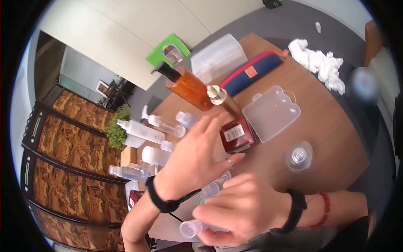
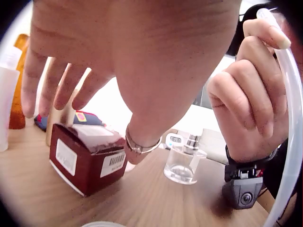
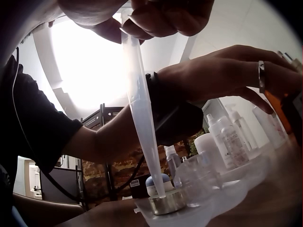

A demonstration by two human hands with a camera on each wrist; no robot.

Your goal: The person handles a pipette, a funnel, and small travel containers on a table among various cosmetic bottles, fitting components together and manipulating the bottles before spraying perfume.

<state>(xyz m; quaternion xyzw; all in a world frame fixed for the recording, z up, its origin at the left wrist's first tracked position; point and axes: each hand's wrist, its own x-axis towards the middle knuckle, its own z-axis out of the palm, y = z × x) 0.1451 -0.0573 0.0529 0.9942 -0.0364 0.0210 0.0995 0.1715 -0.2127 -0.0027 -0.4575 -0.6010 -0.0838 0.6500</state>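
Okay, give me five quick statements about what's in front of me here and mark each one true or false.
1. The right hand holds a tube. True.
2. The red box is in the right hand. False: it sits on the table.
3. A ring is on the left hand. True.
4. The pencil case is plain green. False: it is navy with red trim.
5. The orange bottle has a black pump. True.
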